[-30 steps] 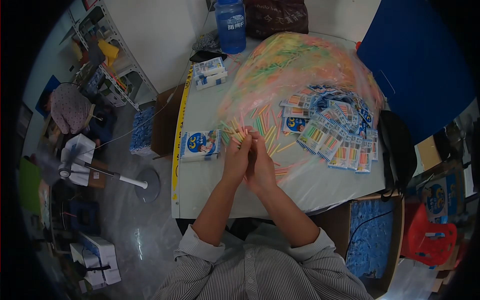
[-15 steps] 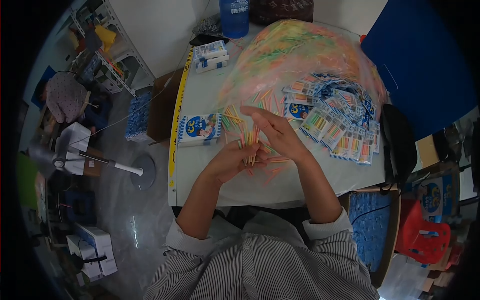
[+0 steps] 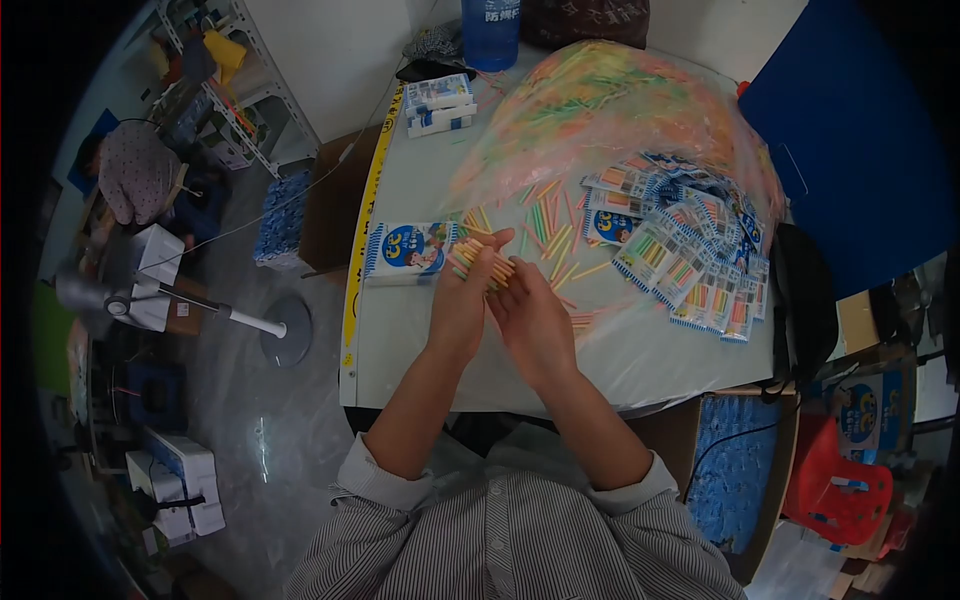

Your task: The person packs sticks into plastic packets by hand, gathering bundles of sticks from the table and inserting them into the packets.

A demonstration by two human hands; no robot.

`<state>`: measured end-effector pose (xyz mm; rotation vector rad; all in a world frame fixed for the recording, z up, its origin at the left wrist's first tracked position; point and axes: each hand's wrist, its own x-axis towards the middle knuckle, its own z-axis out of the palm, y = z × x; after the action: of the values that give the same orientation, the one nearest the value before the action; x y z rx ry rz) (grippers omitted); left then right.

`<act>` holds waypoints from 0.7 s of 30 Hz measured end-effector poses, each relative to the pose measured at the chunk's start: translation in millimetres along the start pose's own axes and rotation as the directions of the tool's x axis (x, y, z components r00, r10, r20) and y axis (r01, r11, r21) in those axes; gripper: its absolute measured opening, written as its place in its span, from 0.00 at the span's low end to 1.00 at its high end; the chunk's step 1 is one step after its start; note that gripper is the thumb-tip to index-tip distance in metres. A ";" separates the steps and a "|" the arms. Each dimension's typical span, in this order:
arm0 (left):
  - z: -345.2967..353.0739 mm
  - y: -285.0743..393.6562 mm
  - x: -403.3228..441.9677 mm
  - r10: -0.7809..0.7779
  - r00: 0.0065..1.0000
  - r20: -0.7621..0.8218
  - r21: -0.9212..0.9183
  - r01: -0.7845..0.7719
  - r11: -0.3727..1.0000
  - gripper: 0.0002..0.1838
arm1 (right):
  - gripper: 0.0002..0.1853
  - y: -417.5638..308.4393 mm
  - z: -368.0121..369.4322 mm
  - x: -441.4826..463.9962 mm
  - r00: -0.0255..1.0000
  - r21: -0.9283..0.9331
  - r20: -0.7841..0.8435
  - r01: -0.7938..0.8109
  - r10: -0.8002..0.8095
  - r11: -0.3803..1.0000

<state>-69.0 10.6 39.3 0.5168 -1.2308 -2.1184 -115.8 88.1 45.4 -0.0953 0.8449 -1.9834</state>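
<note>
A person in a striped shirt [image 3: 490, 545] works at the near edge of a desk [image 3: 420, 180], both hands held over its left half. The left hand [image 3: 462, 308] is closed around a bundle [image 3: 478, 262] of pastel sticks, thumb across the top; the right hand [image 3: 538, 325], half curled, has its fingers at the bundle's lower end, though whether they grip cannot be told. A slack hold could let the thin sticks slide apart and scatter; an uneven push from the right fingers could knock some out of line. Just left of the bundle, a packet [image 3: 412, 248] lies by the desk's left edge, where a stray wrist could nudge it off. Beyond, loose sticks [image 3: 548, 235] litter the middle. Toward the right edge, filled packets [image 3: 680, 265] overlap in a heap that could slump if bumped. Farther back bulges a clear bag [image 3: 610, 115] of sticks; a tug could spill more.
</note>
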 end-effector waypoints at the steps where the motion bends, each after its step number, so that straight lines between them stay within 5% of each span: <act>1: -0.8 -2.8 -1.6 -0.002 1.000 -0.004 0.000 0.002 1.000 0.11 | 0.23 2.3 4.7 -3.1 0.996 0.019 0.082 0.035 -0.036 0.999; 4: -6.6 -6.4 -4.2 -0.011 1.000 -0.024 0.086 0.013 0.996 0.12 | 0.23 4.9 2.2 -0.9 0.984 -0.057 0.159 0.089 -0.079 0.994; 6: -15.7 -1.2 -6.0 -0.139 0.990 0.032 -0.191 0.143 0.971 0.12 | 0.23 -0.6 -0.1 1.9 0.984 -0.164 0.159 0.106 -0.080 0.981; 7: -21.5 2.8 -8.2 -0.134 0.991 0.023 -0.202 0.136 0.970 0.12 | 0.23 -8.2 0.7 3.4 0.965 -0.308 0.229 0.197 -0.128 0.931; 9: -31.4 11.9 -15.6 -0.380 0.870 0.314 -0.151 0.441 0.885 0.13 | 0.24 -27.5 1.8 6.4 0.906 -0.547 0.383 0.379 -0.180 0.747; 11: -32.0 19.2 -25.4 -0.459 0.815 0.354 -0.098 0.521 0.848 0.13 | 0.25 -41.2 -1.8 7.6 0.829 -0.688 0.531 0.544 -0.178 0.481; 12: -32.0 21.1 -27.9 -0.531 0.751 0.392 -0.024 0.585 0.810 0.14 | 0.25 -45.7 -4.7 9.8 0.830 -0.691 0.529 0.541 -0.176 0.479; 14: -37.8 12.5 -29.7 -0.533 0.742 0.407 -0.028 0.593 0.804 0.14 | 0.26 -51.9 -7.3 15.5 0.786 -0.773 0.574 0.427 0.231 0.469; 16: -42.4 10.4 -35.7 -0.532 0.736 0.419 -0.033 0.597 0.801 0.15 | 0.26 -51.6 -5.1 12.4 0.770 -0.760 0.608 0.494 0.193 0.422; 18: -48.7 12.7 -42.8 -0.534 0.811 0.240 -0.160 0.576 0.802 0.14 | 0.26 -51.4 -8.0 8.2 0.755 -0.745 0.637 0.552 0.154 0.374; 19: -53.0 17.2 -42.7 -0.535 0.810 0.239 -0.162 0.577 0.801 0.14 | 0.24 -52.4 -12.7 6.5 0.813 -0.733 0.581 0.539 -0.031 0.416; 20: -57.8 24.1 -43.0 -0.451 0.885 0.113 -0.293 0.463 0.836 0.14 | 0.22 -51.2 -17.4 4.0 0.845 -0.714 0.493 0.530 -0.209 0.458; 21: -61.4 27.7 -43.6 -0.369 0.929 -0.031 -0.403 0.326 0.855 0.14 | 0.22 -47.6 -21.6 -1.0 0.848 -0.715 0.489 0.524 -0.204 0.463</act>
<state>8.8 -8.2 34.6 0.7001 -0.6542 -2.5214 -158.8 115.2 57.6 -1.2656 1.5752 -1.6589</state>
